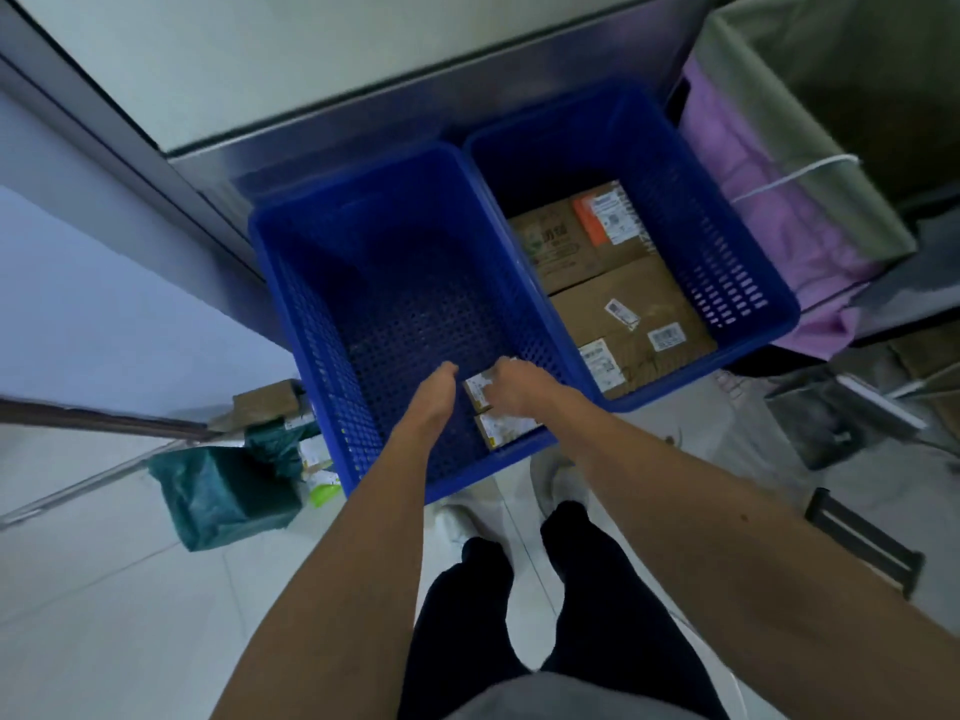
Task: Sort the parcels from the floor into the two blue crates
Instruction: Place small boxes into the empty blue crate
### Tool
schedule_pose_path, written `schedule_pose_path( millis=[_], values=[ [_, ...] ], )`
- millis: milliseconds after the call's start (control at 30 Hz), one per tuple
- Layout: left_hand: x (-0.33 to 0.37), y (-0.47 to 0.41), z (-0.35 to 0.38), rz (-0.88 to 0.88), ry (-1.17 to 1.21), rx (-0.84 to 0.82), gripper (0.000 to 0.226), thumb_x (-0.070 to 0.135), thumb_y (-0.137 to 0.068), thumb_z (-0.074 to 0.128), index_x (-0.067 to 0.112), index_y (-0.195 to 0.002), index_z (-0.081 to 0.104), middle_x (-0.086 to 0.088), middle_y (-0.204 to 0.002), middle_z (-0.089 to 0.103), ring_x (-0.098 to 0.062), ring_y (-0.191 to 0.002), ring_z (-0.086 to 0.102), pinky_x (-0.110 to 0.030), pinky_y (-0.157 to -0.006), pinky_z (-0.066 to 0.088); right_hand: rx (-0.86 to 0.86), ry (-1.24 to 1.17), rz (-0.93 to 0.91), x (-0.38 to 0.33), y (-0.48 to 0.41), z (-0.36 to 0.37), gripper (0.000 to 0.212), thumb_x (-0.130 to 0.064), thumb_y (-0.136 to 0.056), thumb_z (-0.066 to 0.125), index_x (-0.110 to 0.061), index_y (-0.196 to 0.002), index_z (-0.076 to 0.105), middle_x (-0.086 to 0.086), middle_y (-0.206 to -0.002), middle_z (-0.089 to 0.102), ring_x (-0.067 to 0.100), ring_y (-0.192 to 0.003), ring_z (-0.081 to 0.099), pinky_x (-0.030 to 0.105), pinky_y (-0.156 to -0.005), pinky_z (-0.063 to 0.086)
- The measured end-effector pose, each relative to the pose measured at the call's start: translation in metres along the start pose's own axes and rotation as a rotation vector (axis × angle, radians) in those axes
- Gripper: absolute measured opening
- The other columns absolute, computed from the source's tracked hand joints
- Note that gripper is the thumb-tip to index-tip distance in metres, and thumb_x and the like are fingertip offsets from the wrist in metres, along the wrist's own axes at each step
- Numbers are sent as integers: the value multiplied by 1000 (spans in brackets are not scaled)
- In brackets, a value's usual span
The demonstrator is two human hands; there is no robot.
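Observation:
Two blue crates stand side by side on the floor. Inside the left crate [311,314], at its near right corner, lie two small labelled parcels: the farther one [477,391] and the nearer one [506,427]. My right hand [519,389] reaches into that crate with its fingers on the farther small parcel. My left hand [434,394] hovers just left of the same parcel, fingers curled down and holding nothing. The right crate [737,283] holds two large cardboard boxes, one at the back [566,241] and one in front [639,330].
Left of the crates on the floor lie a green plastic mailer [223,493], a small brown box [267,402] and several small packets. A purple cloth [737,163] hangs right of the crates. A metal cabinet stands behind them. My feet and legs are below.

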State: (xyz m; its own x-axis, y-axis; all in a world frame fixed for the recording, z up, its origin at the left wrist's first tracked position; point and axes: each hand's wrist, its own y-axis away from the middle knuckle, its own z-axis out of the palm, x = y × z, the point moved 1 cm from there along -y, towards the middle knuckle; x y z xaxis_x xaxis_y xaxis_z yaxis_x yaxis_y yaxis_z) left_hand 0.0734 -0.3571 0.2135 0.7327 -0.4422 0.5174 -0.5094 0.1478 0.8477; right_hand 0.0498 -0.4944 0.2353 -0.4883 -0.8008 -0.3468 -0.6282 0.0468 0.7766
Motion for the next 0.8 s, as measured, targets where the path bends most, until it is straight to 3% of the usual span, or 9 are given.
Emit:
schedule_pose_path(
  millis=[67, 100, 167, 233, 333, 433, 567, 733, 800],
  values=[
    [2, 25, -3, 103, -178, 18, 36, 41, -99, 35, 21, -117, 59, -5, -124, 56, -29, -112, 52, -45, -97, 41, 47, -2, -34, 0, 22, -2, 45, -34, -102, 47, -8, -139, 43, 13, -135, 52, 27, -103, 53, 35, -76, 40],
    [2, 37, -5, 148, -289, 32, 35, 40, -99, 35, 20, -112, 60, -5, -119, 58, -30, -108, 52, -42, -91, 39, 66, 6, -48, 1, 30, -1, 45, -34, -102, 47, -8, -138, 44, 13, -136, 51, 28, -107, 53, 35, -78, 39],
    [-4, 51, -8, 202, -463, 83, 48, 44, -101, 35, 23, -141, 51, -3, -139, 53, -29, -123, 49, -37, -92, 35, 77, 19, -58, 6, 46, 0, 44, -34, -102, 46, -7, -137, 43, 15, -136, 49, 30, -109, 52, 37, -81, 40],
    [-8, 65, -10, 229, -528, 121, 55, 46, -103, 35, 23, -152, 38, -3, -152, 45, -27, -130, 47, -34, -94, 34, 80, 14, -50, 10, 59, 0, 45, -33, -102, 44, -6, -137, 42, 15, -137, 48, 31, -110, 52, 41, -86, 45],
    [-16, 86, -11, 240, -561, 159, 54, 44, -104, 35, 23, -154, 36, -4, -154, 43, -29, -132, 47, -38, -102, 37, 98, 26, -54, 16, 77, 0, 47, -34, -102, 42, -6, -140, 40, 15, -139, 46, 32, -116, 51, 45, -96, 46],
    [-25, 107, -13, 231, -548, 228, 54, 42, -104, 38, 23, -153, 35, -5, -151, 46, -25, -116, 53, -36, -91, 40, 119, 59, -111, 18, 91, 4, 43, -33, -102, 44, -5, -135, 42, 16, -138, 46, 31, -111, 51, 43, -95, 45],
    [-41, 132, -13, 231, -533, 308, 54, 43, -102, 38, 24, -153, 36, -6, -149, 48, -22, -108, 52, -32, -86, 37, 112, 115, -208, 7, 110, 9, 58, -38, -103, 45, -7, -150, 31, 16, -153, 33, 35, -127, 47, 48, -104, 44],
    [-68, 162, -25, 200, -410, 378, 54, 42, -98, 43, 26, -149, 41, -6, -129, 61, -24, -99, 63, -37, -87, 51, 131, 161, -291, -14, 128, 29, 63, -39, -103, 43, -10, -155, 25, 13, -160, 25, 34, -135, 42, 44, -106, 39],
    [-84, 176, -34, 191, -374, 409, 54, 42, -96, 44, 26, -147, 43, -7, -131, 61, -28, -105, 63, -40, -94, 51, 124, 178, -323, -23, 134, 43, 62, -39, -102, 44, -9, -154, 27, 14, -159, 27, 34, -132, 44, 44, -104, 41]
  ],
)
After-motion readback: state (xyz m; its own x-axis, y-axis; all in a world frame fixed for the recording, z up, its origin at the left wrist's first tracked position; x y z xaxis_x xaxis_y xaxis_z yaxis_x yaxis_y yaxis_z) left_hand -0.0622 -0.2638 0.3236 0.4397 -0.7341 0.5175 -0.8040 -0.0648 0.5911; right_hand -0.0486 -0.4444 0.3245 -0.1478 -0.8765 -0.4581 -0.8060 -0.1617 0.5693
